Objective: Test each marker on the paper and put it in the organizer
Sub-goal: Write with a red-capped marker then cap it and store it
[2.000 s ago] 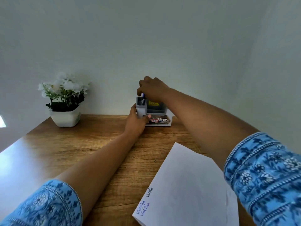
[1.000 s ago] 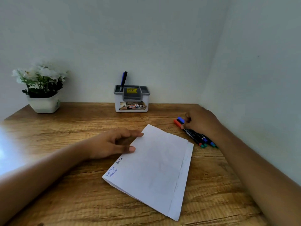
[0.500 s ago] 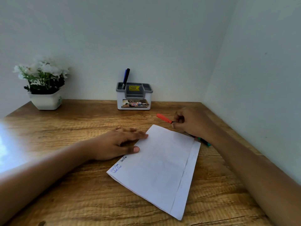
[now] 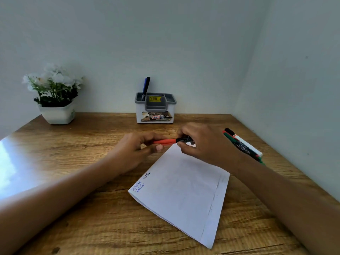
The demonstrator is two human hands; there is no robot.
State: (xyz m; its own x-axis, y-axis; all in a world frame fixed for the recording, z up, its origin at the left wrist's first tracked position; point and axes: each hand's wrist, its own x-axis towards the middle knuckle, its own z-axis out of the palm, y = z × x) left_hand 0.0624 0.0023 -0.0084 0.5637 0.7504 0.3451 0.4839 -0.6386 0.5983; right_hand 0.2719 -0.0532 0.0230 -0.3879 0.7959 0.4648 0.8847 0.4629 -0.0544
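The wooden table (image 4: 88,159) fills a corner, with walls behind it and to its right. Glare whitens its left edge. The organizer (image 4: 155,115) stands at the back centre, close to the rear wall. A white pot (image 4: 58,115) of white flowers sits at the back left. Paper (image 4: 184,192) lies askew in the middle, with a crease near its right edge and blue handwriting at its left corner. Near the right wall, markers (image 4: 242,144) lie slanted side by side, touching one another, well apart from the organizer.
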